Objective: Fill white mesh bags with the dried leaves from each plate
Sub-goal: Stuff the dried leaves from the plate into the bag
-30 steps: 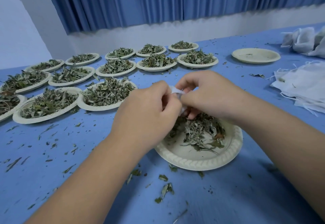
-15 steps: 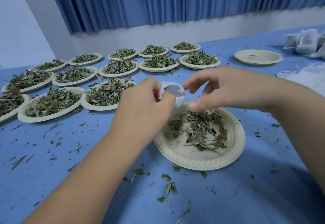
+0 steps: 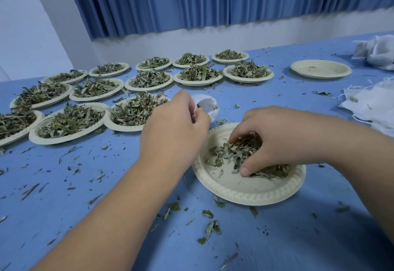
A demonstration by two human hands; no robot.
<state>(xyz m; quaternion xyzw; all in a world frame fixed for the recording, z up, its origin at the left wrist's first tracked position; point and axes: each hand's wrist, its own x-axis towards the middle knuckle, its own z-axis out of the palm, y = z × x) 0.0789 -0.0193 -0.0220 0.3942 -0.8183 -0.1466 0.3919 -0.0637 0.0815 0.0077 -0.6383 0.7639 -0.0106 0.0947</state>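
A blue desk (image 3: 309,238) is seen spread across the lower view; a pleated blue curtain (image 3: 213,0) is hung behind it, ended above a pale wall strip (image 3: 234,38); a plain pale wall (image 3: 25,36) is seen at the left

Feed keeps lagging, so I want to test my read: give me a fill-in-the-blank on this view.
The left hand holds the white mesh bag with its mouth ____. The right hand clutches dried leaves on the nearest plate, to go into the ____. The far-right plate is nearly ____.
Missing: open; bag; empty.
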